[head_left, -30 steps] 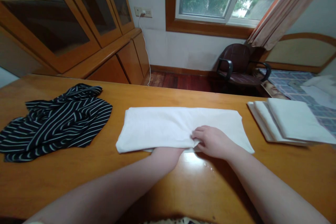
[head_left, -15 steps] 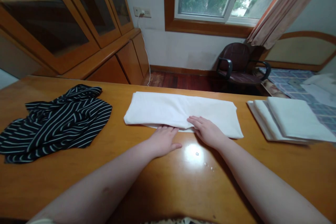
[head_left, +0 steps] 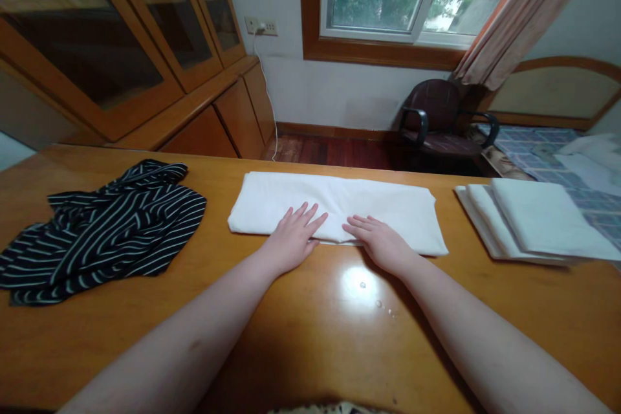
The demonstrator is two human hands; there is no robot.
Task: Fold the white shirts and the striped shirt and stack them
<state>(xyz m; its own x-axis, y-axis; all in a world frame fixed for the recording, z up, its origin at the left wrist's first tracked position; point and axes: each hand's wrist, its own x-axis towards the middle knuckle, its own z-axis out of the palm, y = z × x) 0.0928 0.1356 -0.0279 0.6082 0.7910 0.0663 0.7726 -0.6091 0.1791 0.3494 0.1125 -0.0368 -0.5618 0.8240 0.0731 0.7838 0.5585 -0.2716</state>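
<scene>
Left hand [head_left: 291, 238] and right hand [head_left: 381, 242] lie flat, fingers spread, on the cloth [head_left: 388, 206] at its 6 o'clock edge. It seems soft and limp; grip its ends.

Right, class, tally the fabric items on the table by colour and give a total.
White: 4, the folded white cloth in the middle and 3 stacked white cloths at the right
Black with white stripes: 1, the striped garment
Total: 5

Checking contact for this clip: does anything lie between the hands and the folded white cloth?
Nothing visible. The left hand and right hand lie flat directly on the white cloth, at its near edge.
</scene>
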